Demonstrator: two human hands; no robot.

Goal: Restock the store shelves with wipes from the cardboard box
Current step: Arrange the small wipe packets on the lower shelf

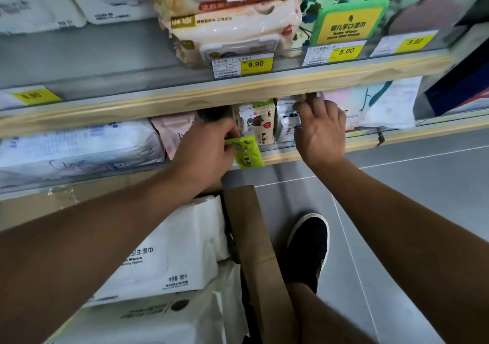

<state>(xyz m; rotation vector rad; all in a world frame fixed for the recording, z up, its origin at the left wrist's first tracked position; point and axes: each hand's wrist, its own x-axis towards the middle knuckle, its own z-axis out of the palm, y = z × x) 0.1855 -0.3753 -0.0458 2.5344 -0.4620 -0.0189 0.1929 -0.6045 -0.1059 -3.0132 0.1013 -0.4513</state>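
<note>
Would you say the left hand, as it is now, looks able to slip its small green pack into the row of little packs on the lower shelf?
Probably yes. The left hand pinches the green pack right at the shelf lip, and the right hand seems to press the standing small packs aside. The upper shelf edge leaves little headroom.

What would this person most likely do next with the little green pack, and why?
Probably slide the green pack, which the left hand pinches at the shelf edge, in beside the small upright packs. The right hand rests its fingers on those packs, seemingly steadying them, so room for the new one looks ready.
</note>
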